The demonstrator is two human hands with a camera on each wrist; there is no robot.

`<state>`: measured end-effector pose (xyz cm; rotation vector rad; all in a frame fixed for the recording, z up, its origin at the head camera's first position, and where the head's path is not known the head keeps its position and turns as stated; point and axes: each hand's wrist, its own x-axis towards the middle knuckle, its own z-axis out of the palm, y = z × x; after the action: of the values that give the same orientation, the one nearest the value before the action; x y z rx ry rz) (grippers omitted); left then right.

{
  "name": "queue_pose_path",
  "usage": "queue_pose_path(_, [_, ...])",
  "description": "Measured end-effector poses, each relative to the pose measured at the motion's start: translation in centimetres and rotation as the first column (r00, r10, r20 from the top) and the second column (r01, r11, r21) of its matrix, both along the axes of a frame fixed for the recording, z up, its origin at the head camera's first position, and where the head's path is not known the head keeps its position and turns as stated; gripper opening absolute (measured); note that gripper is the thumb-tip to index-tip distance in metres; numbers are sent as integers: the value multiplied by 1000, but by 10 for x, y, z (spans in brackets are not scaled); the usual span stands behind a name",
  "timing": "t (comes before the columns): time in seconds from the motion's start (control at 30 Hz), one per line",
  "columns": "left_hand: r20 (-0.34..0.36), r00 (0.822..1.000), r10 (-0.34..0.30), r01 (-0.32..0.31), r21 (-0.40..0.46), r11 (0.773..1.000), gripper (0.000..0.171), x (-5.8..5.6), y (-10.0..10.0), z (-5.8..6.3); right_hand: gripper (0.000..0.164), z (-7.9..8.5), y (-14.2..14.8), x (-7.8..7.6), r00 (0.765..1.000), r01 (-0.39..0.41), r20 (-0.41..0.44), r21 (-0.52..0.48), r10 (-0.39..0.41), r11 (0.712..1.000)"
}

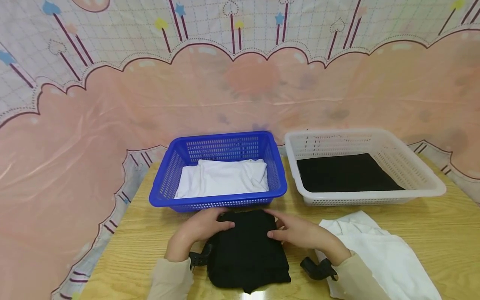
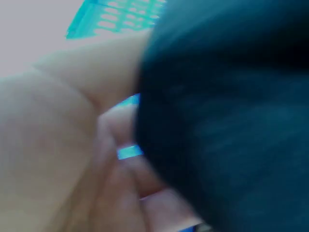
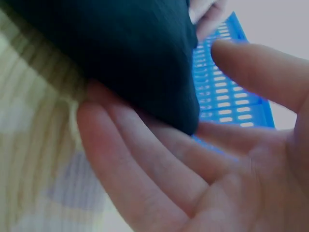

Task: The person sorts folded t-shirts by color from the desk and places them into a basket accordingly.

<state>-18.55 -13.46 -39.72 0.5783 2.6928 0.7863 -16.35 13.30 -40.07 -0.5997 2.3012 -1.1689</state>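
A folded black cloth (image 1: 249,246) lies on the table in front of the blue basket, its near edge uneven. My left hand (image 1: 204,227) holds its far left side, thumb over the top; in the left wrist view the black cloth (image 2: 227,116) covers part of the fingers (image 2: 130,193). At the far right side is my right hand (image 1: 300,231). The right wrist view shows its fingers (image 3: 140,150) extended along and under the edge of the black cloth (image 3: 130,58), with the thumb (image 3: 256,67) held apart from it.
White cloth (image 1: 232,179) lies inside the blue basket (image 1: 221,201). A white basket (image 1: 375,194) to its right holds another folded black cloth (image 1: 345,173). Rumpled white cloth (image 1: 386,254) lies beside my right forearm on the wooden table (image 1: 127,250). A patterned curtain (image 1: 225,96) hangs behind.
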Motion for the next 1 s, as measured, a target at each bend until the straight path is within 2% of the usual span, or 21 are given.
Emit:
queue_pose_path(0.1, [-37, 998, 49, -49, 10, 999, 46, -1, 3, -3, 66, -3, -2, -1, 998, 63, 36, -62, -61, 996])
queue_pose_path(0.2, [-28, 995, 92, -92, 25, 995, 48, 0, 6, -2, 70, -6, -3, -1, 996, 74, 56, -102, -69, 992])
queue_pose_path(0.27, [-10, 993, 115, -115, 27, 993, 50, 1, 6, 0, 73, -8, -3, -2, 997, 65, 40, -86, -62, 994])
queue_pose_path(0.43, [15, 979, 203, -202, -59, 978, 58, 3, 1, 7, 80, -13, -3, -5, 997, 64, 44, -58, -61, 996])
queue_pose_path(0.5, [28, 975, 222, -219, -88, 972, 61, 4, -4, 10, 82, -14, -3, -6, 992, 79, 106, -89, -70, 993])
queue_pose_path(0.63, [73, 978, 198, -193, -71, 979, 68, 6, -12, 12, 84, -16, -1, -5, 977, 109, 199, -133, -81, 985])
queue_pose_path(0.7, [116, 976, 182, -177, -58, 983, 73, 7, -15, 11, 85, -17, -1, -5, 972, 119, 217, -145, -86, 982])
queue_pose_path(0.83, [128, 980, 150, -139, -94, 986, 84, 8, -14, 6, 85, -21, 1, -3, 973, 141, 202, -146, -110, 979])
queue_pose_path(1.0, [90, 995, 52, -48, -54, 997, 86, 5, -8, 2, 79, -19, 2, -3, 983, 128, 151, -139, -107, 982])
